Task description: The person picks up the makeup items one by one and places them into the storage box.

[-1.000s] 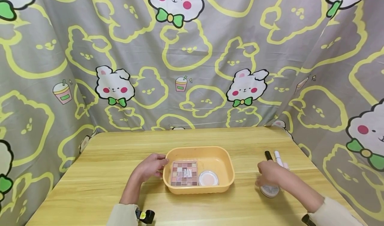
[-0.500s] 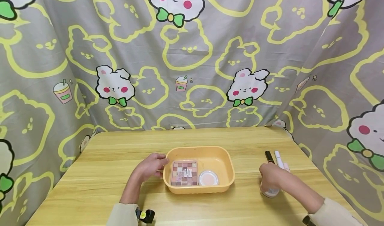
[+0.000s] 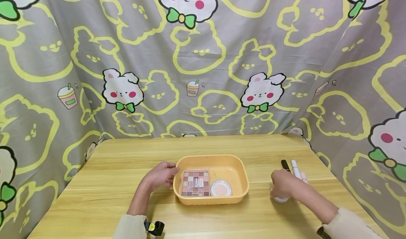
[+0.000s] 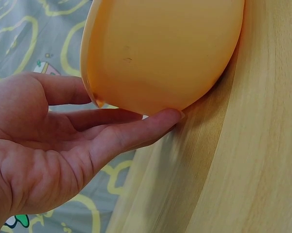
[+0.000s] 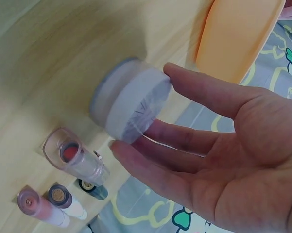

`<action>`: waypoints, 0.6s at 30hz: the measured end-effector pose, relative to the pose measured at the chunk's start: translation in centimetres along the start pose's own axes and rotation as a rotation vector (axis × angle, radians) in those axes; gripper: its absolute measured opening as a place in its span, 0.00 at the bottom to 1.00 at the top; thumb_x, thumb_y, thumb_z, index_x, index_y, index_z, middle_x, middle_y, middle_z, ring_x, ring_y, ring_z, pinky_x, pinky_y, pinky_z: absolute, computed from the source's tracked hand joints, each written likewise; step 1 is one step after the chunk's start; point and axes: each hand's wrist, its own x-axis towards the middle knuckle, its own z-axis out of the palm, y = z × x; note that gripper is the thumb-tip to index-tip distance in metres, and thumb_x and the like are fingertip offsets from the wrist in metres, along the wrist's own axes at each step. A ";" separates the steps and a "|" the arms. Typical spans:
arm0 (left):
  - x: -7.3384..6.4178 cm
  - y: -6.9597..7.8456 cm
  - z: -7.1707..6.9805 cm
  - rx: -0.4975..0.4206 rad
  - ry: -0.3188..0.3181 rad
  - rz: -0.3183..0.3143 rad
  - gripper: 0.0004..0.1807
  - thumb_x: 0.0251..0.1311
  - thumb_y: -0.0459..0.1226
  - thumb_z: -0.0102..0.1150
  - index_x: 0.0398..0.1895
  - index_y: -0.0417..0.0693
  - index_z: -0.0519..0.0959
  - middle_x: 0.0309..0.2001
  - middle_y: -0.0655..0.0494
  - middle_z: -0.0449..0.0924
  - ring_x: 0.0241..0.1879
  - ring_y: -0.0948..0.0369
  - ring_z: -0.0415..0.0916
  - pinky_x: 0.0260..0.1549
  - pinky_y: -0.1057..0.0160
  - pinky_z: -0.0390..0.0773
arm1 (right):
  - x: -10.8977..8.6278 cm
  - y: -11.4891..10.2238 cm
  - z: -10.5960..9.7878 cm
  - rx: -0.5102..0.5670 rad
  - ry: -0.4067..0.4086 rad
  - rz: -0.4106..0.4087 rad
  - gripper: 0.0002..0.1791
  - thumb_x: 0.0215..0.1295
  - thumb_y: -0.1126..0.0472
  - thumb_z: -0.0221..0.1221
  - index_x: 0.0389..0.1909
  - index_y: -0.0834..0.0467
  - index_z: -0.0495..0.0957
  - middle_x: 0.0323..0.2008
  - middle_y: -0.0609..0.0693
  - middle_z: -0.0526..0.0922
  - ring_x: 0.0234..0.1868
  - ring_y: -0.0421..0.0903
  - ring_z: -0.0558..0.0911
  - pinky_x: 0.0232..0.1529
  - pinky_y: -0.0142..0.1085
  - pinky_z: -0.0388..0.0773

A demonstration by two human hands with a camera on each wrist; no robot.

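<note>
My left hand (image 3: 160, 176) grips the left end of a yellow plastic basin (image 3: 229, 168) on the table. In the left wrist view, its fingers reach around the basin's rim (image 4: 84, 53) and lower wall. Inside the basin lie an eyeshadow palette (image 3: 195, 183) with a clear lid and a round, pale compact (image 3: 221, 188). To the right, my right hand (image 3: 287, 185) holds a round powder jar (image 5: 120, 94) with a white band by its edges, thumb on one side and fingers on the other. The jar is tilted in the right wrist view, and mostly covered by the hand in the head view.
Beyond the right hand stand several lip tubes: a black-capped one (image 3: 285, 165), a white one (image 3: 295, 168) and a pink one (image 3: 303, 177). A clear tube with a red core (image 5: 70, 153) is close beside the jar. A patterned curtain (image 3: 203, 62) surrounds the wooden table (image 3: 104, 182).
My right hand has closed its fingers on the powder jar and shifted it slightly left and away from me. The left hand and the basin have kept their places.
</note>
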 end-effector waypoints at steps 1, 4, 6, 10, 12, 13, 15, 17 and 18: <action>0.0 0.0 0.0 0.002 0.001 -0.001 0.24 0.77 0.36 0.43 0.65 0.24 0.69 0.51 0.35 0.82 0.45 0.52 0.84 0.36 0.58 0.86 | 0.1 0.0 0.1 0.002 0.014 -0.006 0.14 0.46 0.67 0.73 0.22 0.62 0.73 0.20 0.50 0.75 0.20 0.43 0.74 0.20 0.33 0.74; 0.0 0.0 0.0 0.004 0.001 0.002 0.24 0.77 0.36 0.43 0.65 0.24 0.69 0.51 0.35 0.82 0.45 0.52 0.84 0.36 0.57 0.86 | 0.5 0.0 0.4 0.006 0.048 -0.011 0.14 0.46 0.66 0.73 0.22 0.61 0.75 0.20 0.50 0.76 0.20 0.42 0.74 0.20 0.32 0.73; -0.1 0.0 0.0 0.003 -0.002 0.005 0.24 0.77 0.36 0.43 0.65 0.24 0.69 0.51 0.35 0.82 0.45 0.52 0.84 0.36 0.57 0.86 | 0.7 -0.1 0.5 0.016 0.056 -0.004 0.13 0.47 0.66 0.73 0.23 0.62 0.76 0.20 0.50 0.77 0.20 0.43 0.75 0.20 0.32 0.74; -0.1 0.0 0.1 -0.003 -0.005 0.007 0.24 0.76 0.36 0.43 0.65 0.24 0.69 0.51 0.35 0.82 0.45 0.51 0.84 0.37 0.57 0.86 | 0.9 -0.3 0.5 0.024 0.060 0.003 0.13 0.48 0.65 0.74 0.26 0.65 0.78 0.23 0.52 0.79 0.21 0.44 0.77 0.21 0.34 0.77; 0.0 0.1 0.1 -0.004 -0.006 0.006 0.24 0.76 0.36 0.43 0.65 0.24 0.69 0.51 0.35 0.82 0.45 0.51 0.84 0.37 0.57 0.86 | 0.9 -0.4 0.5 0.028 0.065 0.000 0.13 0.48 0.65 0.74 0.27 0.65 0.78 0.23 0.53 0.79 0.21 0.44 0.77 0.21 0.34 0.77; 0.0 0.1 0.1 -0.005 -0.006 0.005 0.24 0.76 0.36 0.43 0.65 0.24 0.69 0.51 0.35 0.82 0.46 0.51 0.84 0.38 0.56 0.86 | 0.9 -0.4 0.5 0.027 0.065 -0.004 0.13 0.48 0.65 0.74 0.27 0.65 0.78 0.24 0.53 0.79 0.22 0.44 0.77 0.21 0.34 0.77; 0.0 0.1 0.1 -0.004 -0.004 0.004 0.24 0.77 0.36 0.43 0.65 0.24 0.69 0.51 0.35 0.82 0.46 0.51 0.84 0.38 0.56 0.86 | 0.9 -0.3 0.5 0.026 0.065 -0.011 0.13 0.48 0.65 0.74 0.27 0.65 0.79 0.24 0.53 0.80 0.22 0.44 0.77 0.21 0.35 0.78; 0.0 0.0 0.1 -0.004 -0.001 0.002 0.24 0.77 0.36 0.43 0.65 0.24 0.69 0.51 0.35 0.82 0.46 0.51 0.84 0.39 0.55 0.87 | 0.9 -0.3 0.4 0.018 0.063 -0.019 0.13 0.48 0.64 0.74 0.28 0.65 0.79 0.25 0.54 0.81 0.23 0.45 0.78 0.23 0.35 0.78; 0.0 0.0 0.0 -0.004 -0.001 0.002 0.24 0.77 0.36 0.43 0.65 0.24 0.69 0.51 0.35 0.82 0.46 0.51 0.84 0.39 0.55 0.87 | 1.0 -0.2 0.4 0.013 0.062 -0.022 0.13 0.49 0.64 0.74 0.29 0.66 0.79 0.26 0.54 0.81 0.24 0.45 0.78 0.23 0.36 0.79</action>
